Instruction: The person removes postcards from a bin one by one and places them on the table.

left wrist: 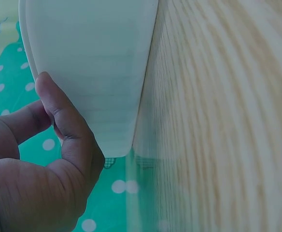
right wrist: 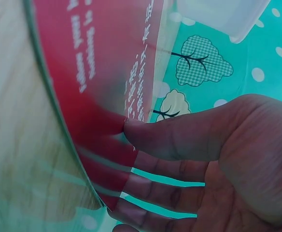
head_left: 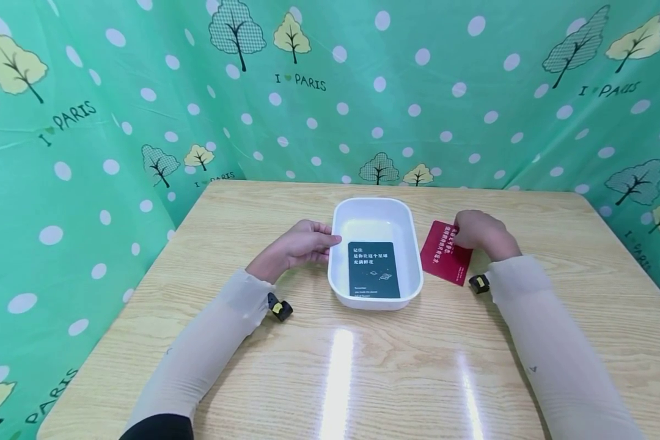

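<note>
A white plastic tub (head_left: 338, 278) stands on the table, and a dark green card (head_left: 375, 284) with white print lies inside it. At the tub's left rim my left hand (head_left: 304, 242) grips the edge, thumb over the rim and fingers against the outside. The left wrist view shows that hand (left wrist: 59, 150) beside the tub's outer wall (left wrist: 97, 63). To the right of the tub, my right hand (head_left: 480, 232) pinches a red card (head_left: 445, 256) by its upper right part. The right wrist view has the thumb on the printed face of the red card (right wrist: 97, 130).
The wooden table (head_left: 286, 360) reaches back to a green dotted curtain (head_left: 330, 128) printed with trees. Small black-and-yellow devices sit at the left wrist (head_left: 279, 307) and the right wrist (head_left: 479, 283). Bright light streaks reflect off the tabletop in front of the tub.
</note>
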Demonstrator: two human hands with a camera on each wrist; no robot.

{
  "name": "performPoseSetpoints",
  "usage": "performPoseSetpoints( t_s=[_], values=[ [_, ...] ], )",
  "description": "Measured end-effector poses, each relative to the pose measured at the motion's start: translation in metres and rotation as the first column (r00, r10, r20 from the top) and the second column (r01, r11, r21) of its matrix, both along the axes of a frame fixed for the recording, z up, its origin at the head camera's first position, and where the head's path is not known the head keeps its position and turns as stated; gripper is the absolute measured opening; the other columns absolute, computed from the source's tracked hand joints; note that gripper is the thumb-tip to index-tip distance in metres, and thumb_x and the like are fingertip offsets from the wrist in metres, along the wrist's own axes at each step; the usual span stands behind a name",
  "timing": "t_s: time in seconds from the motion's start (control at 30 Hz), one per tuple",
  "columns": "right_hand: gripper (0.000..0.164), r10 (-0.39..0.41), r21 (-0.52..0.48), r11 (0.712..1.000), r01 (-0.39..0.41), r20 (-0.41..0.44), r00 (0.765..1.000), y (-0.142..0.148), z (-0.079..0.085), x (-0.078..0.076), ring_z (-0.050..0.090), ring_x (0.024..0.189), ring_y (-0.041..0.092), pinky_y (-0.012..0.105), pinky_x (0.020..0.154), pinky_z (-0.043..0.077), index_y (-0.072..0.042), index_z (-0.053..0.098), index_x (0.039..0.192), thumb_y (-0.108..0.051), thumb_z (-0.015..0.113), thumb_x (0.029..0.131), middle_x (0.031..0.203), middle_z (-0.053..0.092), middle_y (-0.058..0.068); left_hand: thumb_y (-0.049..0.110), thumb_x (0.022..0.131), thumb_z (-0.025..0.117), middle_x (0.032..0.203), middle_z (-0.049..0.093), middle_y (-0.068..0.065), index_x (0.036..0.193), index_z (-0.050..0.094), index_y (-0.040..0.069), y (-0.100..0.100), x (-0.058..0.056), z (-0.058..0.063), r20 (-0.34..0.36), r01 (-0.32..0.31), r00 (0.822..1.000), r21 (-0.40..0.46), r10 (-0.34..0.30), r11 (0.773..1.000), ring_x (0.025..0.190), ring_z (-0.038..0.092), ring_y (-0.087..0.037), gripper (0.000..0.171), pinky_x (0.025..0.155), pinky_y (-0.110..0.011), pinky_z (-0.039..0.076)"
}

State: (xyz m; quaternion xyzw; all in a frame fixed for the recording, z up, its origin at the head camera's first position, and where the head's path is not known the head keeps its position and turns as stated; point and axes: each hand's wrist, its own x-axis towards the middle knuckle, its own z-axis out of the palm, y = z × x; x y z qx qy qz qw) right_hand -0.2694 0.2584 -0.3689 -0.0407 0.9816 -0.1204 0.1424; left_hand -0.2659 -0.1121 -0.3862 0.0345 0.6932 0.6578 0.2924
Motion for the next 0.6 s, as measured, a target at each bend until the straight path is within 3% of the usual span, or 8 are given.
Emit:
performPoseSetpoints(
  t_s=[0.4, 0.6],
  values=[
    [0.031, 0.004, 0.017, 1.0, -0.003, -0.045, 0.999, -0.003, 0.0, -0.001, 0.054, 0.081, 0.031, 0.041, 0.066, 0.048, 0.008, 0.058, 0.114, -0.008, 0.061, 0.088, 0.096, 0.061, 0.02, 0.007, 0.094, 0.065, 0.093, 0.062, -0.018, 0.104, 0.055, -0.002, 0.001, 0.0, -0.002, 0.008, -0.02, 1.0, 0.018, 0.02, 1.0, 0.065, 0.06, -0.015, 0.017, 0.062, -0.027, 0.056],
    [0.042, -0.004, 0.007, 1.0, 0.005, -0.159, 0.987, -0.014, 0.003, 0.001, 0.054, 0.093, 0.038, 0.054, 0.074, 0.051, 0.009, 0.052, 0.125, -0.014, 0.059, 0.091, 0.111, 0.057, 0.026, 0.007, 0.094, 0.065, 0.094, 0.062, -0.019, 0.105, 0.055, -0.002, 0.0, -0.001, -0.002, 0.009, -0.02, 1.0, 0.022, 0.02, 1.0, 0.066, 0.06, -0.016, 0.018, 0.061, -0.026, 0.055]
  ],
)
